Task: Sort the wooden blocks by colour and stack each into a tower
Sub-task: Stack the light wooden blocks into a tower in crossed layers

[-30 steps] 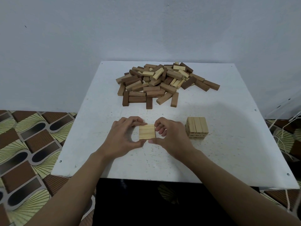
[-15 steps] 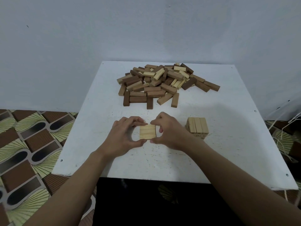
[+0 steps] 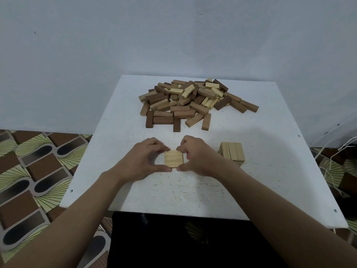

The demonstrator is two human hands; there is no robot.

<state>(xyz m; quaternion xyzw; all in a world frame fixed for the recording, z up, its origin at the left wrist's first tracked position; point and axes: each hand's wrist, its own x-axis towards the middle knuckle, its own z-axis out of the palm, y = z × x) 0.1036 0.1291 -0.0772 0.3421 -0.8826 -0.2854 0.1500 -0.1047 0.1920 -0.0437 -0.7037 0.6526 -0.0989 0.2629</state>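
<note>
A square layer of light wooden blocks (image 3: 173, 158) lies flat on the white table (image 3: 270, 180) near the front middle. My left hand (image 3: 144, 160) pinches its left side and my right hand (image 3: 195, 156) pinches its right side, thumbs at the near edge and fingers at the far edge. A short tower of light blocks (image 3: 232, 154) stands to the right of my right hand, apart from it. A loose heap of light, mid-brown and dark-brown blocks (image 3: 193, 102) lies at the back of the table.
The table stands against a pale wall. Patterned floor tiles (image 3: 34, 171) show to the left, and white cords (image 3: 336, 163) hang off the right side. Bare tabletop lies between the heap and my hands.
Both hands stay on the light block layer. My right hand's fingers have curled further over its far right corner; the layer has barely shifted.
</note>
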